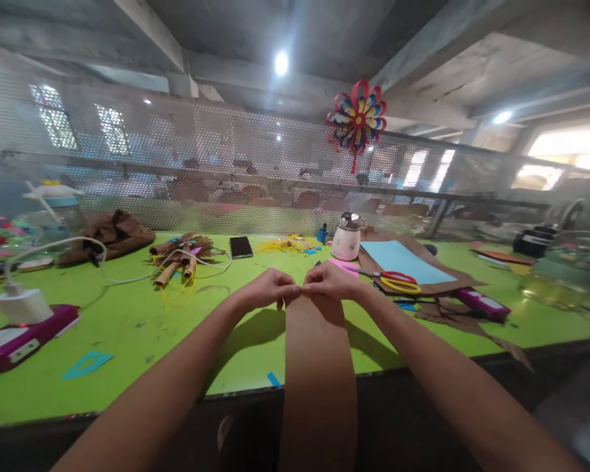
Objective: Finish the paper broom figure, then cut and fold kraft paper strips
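A long strip of brown paper (319, 367) runs from the table toward me and hangs over the front edge. At its far end my left hand (273, 288) pinches the left corner between thumb and fingers. My right hand (332, 280) is closed on the same end, its fingertips almost meeting those of the left. The fingers partly hide that edge, so I cannot tell whether it is folded. Just beyond my right hand lie a pink paper piece (347, 266) and scissors with red and yellow handles (400, 282).
Behind stand a pale pink bottle (347, 239) and a phone (240, 247). Brown paper rolls (177, 262) lie left of centre; a light blue sheet (406, 261) lies on brown paper at right. A charger (23, 307) sits on a purple power strip (61, 319). A perforated metal screen (216, 157) backs the green table.
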A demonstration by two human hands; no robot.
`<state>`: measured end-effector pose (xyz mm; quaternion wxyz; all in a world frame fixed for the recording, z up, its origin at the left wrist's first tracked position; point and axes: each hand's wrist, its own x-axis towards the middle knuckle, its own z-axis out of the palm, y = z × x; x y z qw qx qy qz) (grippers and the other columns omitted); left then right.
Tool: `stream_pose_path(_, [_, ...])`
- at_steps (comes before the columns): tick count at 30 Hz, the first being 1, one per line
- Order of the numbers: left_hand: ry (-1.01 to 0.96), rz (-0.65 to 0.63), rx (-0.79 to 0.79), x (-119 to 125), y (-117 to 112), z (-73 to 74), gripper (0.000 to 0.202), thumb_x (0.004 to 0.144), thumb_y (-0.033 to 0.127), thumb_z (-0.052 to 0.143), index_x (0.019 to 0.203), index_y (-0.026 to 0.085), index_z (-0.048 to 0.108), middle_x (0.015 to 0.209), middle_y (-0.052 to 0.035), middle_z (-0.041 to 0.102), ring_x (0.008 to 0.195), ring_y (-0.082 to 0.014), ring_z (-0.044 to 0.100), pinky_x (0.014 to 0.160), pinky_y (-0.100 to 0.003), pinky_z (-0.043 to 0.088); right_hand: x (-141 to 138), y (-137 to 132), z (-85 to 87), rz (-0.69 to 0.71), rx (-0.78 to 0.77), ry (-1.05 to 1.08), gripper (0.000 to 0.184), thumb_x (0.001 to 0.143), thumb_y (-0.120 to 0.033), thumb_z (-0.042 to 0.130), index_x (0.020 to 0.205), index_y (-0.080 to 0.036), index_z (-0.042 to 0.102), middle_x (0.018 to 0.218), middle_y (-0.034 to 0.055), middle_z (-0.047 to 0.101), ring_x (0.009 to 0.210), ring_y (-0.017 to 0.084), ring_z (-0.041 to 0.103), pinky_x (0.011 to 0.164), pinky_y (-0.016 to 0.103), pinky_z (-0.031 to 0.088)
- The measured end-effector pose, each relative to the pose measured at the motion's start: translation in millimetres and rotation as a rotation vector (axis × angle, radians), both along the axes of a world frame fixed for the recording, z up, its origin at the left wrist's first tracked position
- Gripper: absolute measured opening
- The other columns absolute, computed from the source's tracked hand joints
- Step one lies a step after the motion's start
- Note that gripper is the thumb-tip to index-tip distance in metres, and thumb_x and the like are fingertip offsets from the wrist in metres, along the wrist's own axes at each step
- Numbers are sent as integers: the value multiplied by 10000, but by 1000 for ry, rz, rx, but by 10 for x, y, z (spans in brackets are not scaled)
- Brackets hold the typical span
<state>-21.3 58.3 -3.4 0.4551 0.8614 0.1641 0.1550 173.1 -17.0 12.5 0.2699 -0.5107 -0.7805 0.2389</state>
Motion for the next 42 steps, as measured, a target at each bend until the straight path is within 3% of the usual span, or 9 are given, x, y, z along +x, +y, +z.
stream_pose_path(8, [5, 62, 122, -10, -107, 162, 347, 790, 444, 539, 624, 143, 581, 519, 4, 576, 453, -72, 490, 457, -175, 371, 129, -3, 48, -9, -8, 62, 372, 710, -505, 611, 678, -136, 640, 582, -14, 541, 540, 86, 425, 496, 209, 321])
stream_pose_path(15, [77, 65, 179, 16, -302, 369, 253, 799, 345, 528, 691, 132, 613, 523, 14, 557, 453, -76, 496, 450, -186, 357, 142, -187, 64, -19, -4, 194, 275, 695, -421, 655, 668, -148, 645, 616, -2, 566, 562, 95, 445, 537, 236, 339])
stream_pose_path(20, [31, 116, 138, -106, -507, 440, 246, 803, 315, 538, 656, 125, 590, 504, 6, 563, 446, -80, 503, 454, -193, 369, 183, -431, 99, -22, -25, 247, 227, 703, -387, 654, 724, -163, 686, 695, 31, 624, 629, 127, 506, 603, 269, 398])
stream_pose_path(28, [-31, 125, -111, -326, -562, 270, 234, 814, 310, 555, 702, 109, 596, 548, -8, 582, 511, -99, 542, 531, -233, 438, 125, -533, -72, -85, -88, 417, 223, 654, -372, 713, 731, -163, 723, 651, 34, 648, 598, 130, 528, 613, 291, 426])
stream_pose_path(34, [-144, 115, -311, -440, -587, 145, 149, 804, 235, 573, 872, 108, 612, 749, -28, 620, 672, -103, 564, 706, -279, 448, 154, -553, -154, -66, -147, 563, 336, 708, -338, 688, 1006, -185, 697, 827, 46, 691, 759, 153, 600, 780, 337, 471])
stream_pose_path(39, [-227, 130, -444, -489, -665, 88, 150, 789, 254, 601, 873, 131, 580, 701, 1, 572, 654, -101, 533, 695, -277, 429, 179, -756, -166, 5, -112, 666, 383, 772, -365, 626, 1109, -183, 637, 1024, 96, 663, 903, 205, 617, 854, 404, 477])
stream_pose_path(42, [-252, 61, -492, -437, -720, 85, 180, 793, 279, 604, 892, 133, 571, 719, -1, 563, 655, -100, 524, 686, -273, 418, 112, -916, -58, 98, -96, 621, 508, 774, -314, 641, 1258, -218, 519, 1108, 97, 643, 1000, 209, 597, 894, 409, 459])
